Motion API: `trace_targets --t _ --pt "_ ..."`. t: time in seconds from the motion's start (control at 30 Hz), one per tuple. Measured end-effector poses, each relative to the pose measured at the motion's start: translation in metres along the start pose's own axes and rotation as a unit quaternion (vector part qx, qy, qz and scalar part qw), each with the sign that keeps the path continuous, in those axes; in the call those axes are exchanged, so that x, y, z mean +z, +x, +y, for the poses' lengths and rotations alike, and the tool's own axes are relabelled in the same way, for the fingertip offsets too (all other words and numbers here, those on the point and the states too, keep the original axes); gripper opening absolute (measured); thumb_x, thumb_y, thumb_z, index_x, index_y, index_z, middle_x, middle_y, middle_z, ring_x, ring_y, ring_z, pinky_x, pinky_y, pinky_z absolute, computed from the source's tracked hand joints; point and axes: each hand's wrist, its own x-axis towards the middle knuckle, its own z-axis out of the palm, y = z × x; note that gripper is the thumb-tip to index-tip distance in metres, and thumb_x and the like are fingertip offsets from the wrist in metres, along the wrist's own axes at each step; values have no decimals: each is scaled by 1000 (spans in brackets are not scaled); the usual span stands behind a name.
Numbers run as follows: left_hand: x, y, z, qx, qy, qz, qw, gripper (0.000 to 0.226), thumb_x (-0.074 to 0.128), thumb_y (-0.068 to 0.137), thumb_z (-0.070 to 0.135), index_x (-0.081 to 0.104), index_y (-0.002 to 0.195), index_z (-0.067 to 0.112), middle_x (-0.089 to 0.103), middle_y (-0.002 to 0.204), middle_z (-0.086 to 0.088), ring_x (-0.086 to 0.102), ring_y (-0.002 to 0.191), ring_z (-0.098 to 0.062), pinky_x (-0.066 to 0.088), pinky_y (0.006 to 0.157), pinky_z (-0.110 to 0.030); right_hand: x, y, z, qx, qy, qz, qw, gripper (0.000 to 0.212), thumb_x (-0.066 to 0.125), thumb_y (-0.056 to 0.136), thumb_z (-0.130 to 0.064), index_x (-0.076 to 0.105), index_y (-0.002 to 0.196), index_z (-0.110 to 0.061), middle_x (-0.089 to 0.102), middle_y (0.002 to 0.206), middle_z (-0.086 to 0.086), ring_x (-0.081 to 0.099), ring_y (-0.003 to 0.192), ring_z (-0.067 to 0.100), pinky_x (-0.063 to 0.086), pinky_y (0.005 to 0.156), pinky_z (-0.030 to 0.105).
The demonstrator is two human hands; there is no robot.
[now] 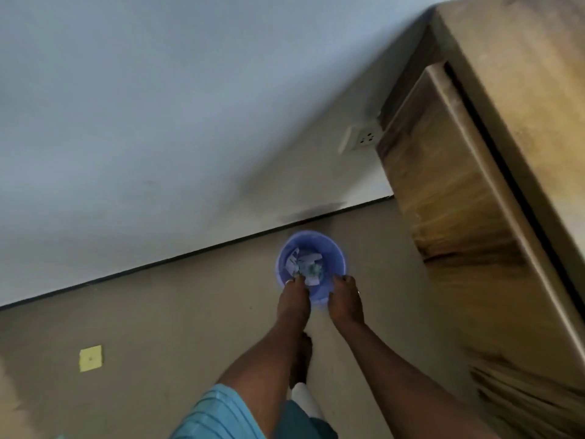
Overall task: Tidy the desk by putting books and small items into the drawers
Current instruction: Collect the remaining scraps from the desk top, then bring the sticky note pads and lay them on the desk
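A round, smooth lilac plastic bin point(338, 253) stands upright, mouth up, on the floor point(164, 327) near the wall's point(158, 122) foot, by the grainy wooden desk point(459, 191), holding crumpled paper point(304, 261). Left hand point(294, 301) and right hand point(345, 301) meet its near rim, apart; grip unclear.

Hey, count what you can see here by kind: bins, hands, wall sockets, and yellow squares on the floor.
Blue bin: 1
Hands: 2, left hand and right hand
Wall socket: 1
Yellow square: 1
Total: 5
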Motion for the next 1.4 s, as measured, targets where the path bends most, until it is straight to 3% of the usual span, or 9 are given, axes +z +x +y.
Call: trace_targets --t 0.07,0.3,0.5,0.67,0.93,1.07,1.4 --pt "-1 -18 -6 -20 -7 -15 1000 43 31 99 25 49 132 5 53 130 -17 50 123 -28 37 98 -31 6 -8 2 -4 -53 -9 999 35 39 95 -4 51 128 -7 47 133 13 50 119 28 40 94 30" --pt "-35 -64 -43 -77 -26 30 996 33 35 100 14 48 130 9 50 132 -12 46 125 -24 36 99 -31 37 -46 -38 -100 -155 -54 981 35 41 91 0 56 122 -8 53 126 14 52 113 26 43 88 32" --pt "-75 -102 -119 -175 -102 119 972 32 37 100 16 52 129 14 56 128 -10 55 119 -25 45 93 -34 103 -91 -110 -191 -244 -117 944 38 45 95 -7 49 133 -12 45 138 8 50 122 20 40 101 26" --pt "-105 -142 -225 -278 -195 185 922 31 39 100 15 55 127 16 61 126 -7 58 116 -22 48 93 -32 193 -143 -170 -278 -288 -154 903 37 49 95 -10 51 132 -10 45 138 8 51 120 21 42 99 28" --pt "-128 -216 -424 -395 -292 242 837 33 35 97 11 57 121 15 60 126 -5 56 117 -23 45 97 -33 364 -219 -255 -349 -343 -220 844 34 56 91 -10 57 124 -7 48 133 11 52 117 25 43 94 30" --pt "-121 -242 -516 -441 -345 258 788 26 44 94 12 59 115 10 61 117 -9 57 111 -26 45 87 -31 439 -237 -286 -372 -367 -241 818 35 58 90 -9 56 125 -5 48 133 14 52 118 28 43 94 30" --pt "-41 -184 -747 -526 -406 301 684 34 43 98 11 54 129 5 53 131 -19 48 125 -32 37 103 -34 646 -153 -305 -410 -473 -240 742 37 62 89 -14 56 124 -6 48 130 16 53 117 31 44 94 35"
